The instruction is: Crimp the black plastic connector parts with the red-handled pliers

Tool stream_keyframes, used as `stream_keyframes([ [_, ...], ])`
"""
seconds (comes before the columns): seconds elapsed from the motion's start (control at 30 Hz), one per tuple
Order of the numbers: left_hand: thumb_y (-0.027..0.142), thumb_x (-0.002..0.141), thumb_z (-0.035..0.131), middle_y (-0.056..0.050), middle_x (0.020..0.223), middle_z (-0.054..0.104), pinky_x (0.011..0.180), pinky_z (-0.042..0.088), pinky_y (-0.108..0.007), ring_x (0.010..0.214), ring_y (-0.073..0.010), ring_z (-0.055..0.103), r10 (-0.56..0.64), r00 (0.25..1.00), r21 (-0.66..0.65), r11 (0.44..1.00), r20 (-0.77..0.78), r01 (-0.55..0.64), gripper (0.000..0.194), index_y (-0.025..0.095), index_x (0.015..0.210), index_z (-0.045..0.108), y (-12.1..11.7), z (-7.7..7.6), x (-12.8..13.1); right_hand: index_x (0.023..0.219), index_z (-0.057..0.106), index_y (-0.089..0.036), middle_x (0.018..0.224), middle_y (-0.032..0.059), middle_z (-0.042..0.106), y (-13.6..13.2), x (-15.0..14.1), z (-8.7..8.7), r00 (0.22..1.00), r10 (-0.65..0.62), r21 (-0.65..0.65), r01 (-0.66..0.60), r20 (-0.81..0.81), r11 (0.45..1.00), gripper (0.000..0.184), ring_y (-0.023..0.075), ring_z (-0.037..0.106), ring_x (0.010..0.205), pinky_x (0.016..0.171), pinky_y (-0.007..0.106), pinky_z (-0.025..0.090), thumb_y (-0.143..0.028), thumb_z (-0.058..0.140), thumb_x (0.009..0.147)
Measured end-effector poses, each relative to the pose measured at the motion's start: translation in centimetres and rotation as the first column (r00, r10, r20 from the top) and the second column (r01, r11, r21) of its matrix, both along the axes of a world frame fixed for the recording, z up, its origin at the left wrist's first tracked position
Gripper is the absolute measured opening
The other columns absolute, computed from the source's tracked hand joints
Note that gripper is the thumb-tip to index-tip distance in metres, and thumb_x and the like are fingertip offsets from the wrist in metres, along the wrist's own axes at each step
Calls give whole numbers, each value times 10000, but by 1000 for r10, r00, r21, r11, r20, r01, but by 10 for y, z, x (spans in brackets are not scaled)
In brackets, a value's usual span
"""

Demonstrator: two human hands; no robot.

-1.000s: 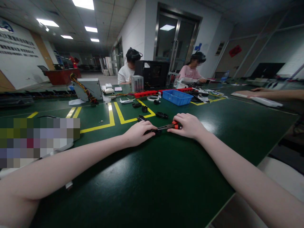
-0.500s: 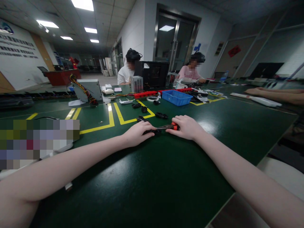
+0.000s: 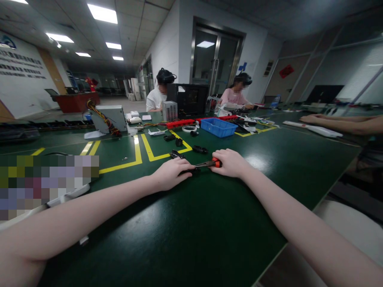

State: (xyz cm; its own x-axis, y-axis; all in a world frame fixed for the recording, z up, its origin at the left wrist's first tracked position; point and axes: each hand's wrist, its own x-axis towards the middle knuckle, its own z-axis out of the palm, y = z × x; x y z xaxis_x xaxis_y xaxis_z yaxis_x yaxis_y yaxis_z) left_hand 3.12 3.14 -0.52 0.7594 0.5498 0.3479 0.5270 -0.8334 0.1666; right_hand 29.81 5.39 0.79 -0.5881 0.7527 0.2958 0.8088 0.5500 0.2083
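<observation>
My right hand is closed around the red-and-black handles of long-nose pliers. The pliers' jaws point left and reach the fingertips of my left hand. That hand is closed on a small black plastic part, mostly covered by the fingers, low over the table. Whether the jaws grip this part is too small to tell. Just beyond my left hand lies a similar black piece, and another black piece lies in front of the pliers.
More black pieces sit within yellow tape on the green table. Behind are a blue basket, red strips, a power supply with cables and a black computer case. Two people sit opposite; another person's arms rest at right.
The view has tilted and shifted slightly, so the scene sits a little lower and further left. Both hands keep their holds, with the pliers still at the left fingertips.
</observation>
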Motion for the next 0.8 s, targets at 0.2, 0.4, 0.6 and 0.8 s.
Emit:
stream_keyframes([
  [0.2, 287, 963, 476, -67, 1172, 629, 955, 459, -372, 1063, -211, 571, -14, 1000, -3, 1000, -13, 14, 300, 194, 1219, 601, 0, 1, 0, 769, 539, -199, 825, 49, 618, -2, 0, 0, 1000, -1, 20, 1, -6, 1000, 279, 190, 555, 775, 704, 300, 345, -476, 549, 793],
  [0.4, 283, 960, 482, -62, 1183, 628, 949, 458, -369, 1066, -210, 567, -25, 1000, -1, 1000, 4, 25, 290, 193, 1204, 610, 1, -1, -1, 752, 525, -202, 820, 48, 609, -5, -6, 2, 1000, -15, -21, 14, -19, 1000, 271, 175, 538, 738, 657, 284, 353, -468, 545, 803],
  [0.6, 289, 965, 472, -71, 1178, 633, 944, 458, -373, 1064, -213, 569, -28, 1000, 3, 1000, 3, 28, 293, 188, 1206, 605, 1, -1, 0, 770, 524, -201, 817, 47, 603, -5, -6, 3, 1000, -21, 1, 21, -23, 1000, 284, 176, 536, 736, 666, 286, 355, -482, 547, 803],
  [0.8, 291, 966, 467, -70, 1173, 634, 959, 450, -374, 1076, -215, 568, -26, 1000, -6, 1000, 3, 26, 299, 194, 1214, 601, 1, -1, 0, 764, 528, -200, 832, 51, 606, -3, 0, 0, 1000, -10, 41, 10, -6, 999, 287, 182, 538, 751, 673, 291, 347, -485, 546, 798],
])
